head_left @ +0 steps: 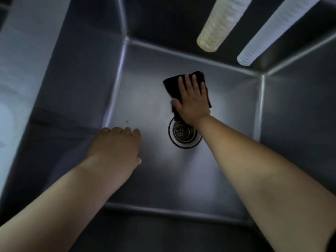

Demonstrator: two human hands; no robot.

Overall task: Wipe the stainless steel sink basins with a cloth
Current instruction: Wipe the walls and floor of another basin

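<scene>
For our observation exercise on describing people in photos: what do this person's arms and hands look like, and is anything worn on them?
Both forearms are bare as far as the picture shows; no sleeves reach into view. The left hand and right hand wear no gloves, and no watch or bracelet shows at either wrist. No rings are visible on the right hand's fingers; the left hand's fingers are mostly hidden, so that cannot be told.

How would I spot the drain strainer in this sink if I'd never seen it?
Look at the floor of the steel basin. Just below the right hand pressing the dark cloth sits the drain strainer. It is the only round thing there, ringed in black and pierced with small holes.
</scene>
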